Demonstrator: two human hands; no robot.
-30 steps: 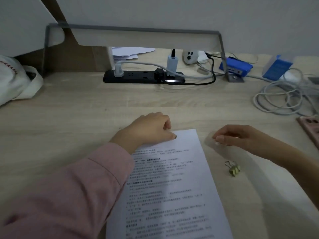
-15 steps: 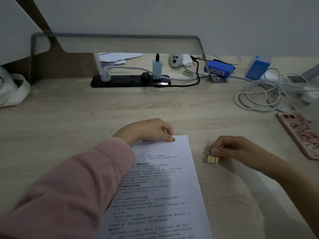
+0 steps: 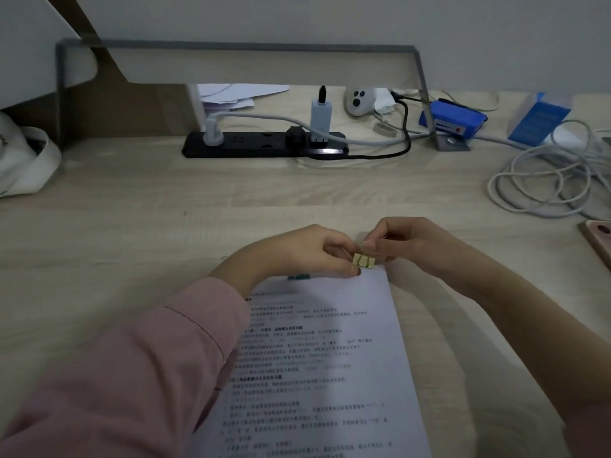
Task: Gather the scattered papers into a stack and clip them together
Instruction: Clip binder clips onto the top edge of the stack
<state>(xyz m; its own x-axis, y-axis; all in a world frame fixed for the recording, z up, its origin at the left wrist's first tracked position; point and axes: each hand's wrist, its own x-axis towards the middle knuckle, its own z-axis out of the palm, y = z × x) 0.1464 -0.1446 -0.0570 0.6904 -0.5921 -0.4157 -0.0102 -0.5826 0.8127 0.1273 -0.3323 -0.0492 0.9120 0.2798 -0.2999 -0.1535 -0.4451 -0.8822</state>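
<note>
A stack of printed white papers (image 3: 317,365) lies on the wooden desk in front of me. A small yellow binder clip (image 3: 363,260) sits at the stack's far right corner. My right hand (image 3: 410,242) pinches the clip's wire handles from above. My left hand (image 3: 307,252), in a pink sleeve, holds the top edge of the papers, its fingertips touching the clip. Whether the clip's jaws are over the paper edge is hidden by the fingers.
A black power strip (image 3: 264,145) with plugs lies at the back under a grey metal frame (image 3: 423,94). Coiled white cables (image 3: 542,183) and a pink phone (image 3: 600,239) lie at the right. A white bag (image 3: 23,160) sits at the left.
My right hand picked the clip up from the desk beside the papers and carried it left to the stack's top right corner. My left hand moved to meet it.
</note>
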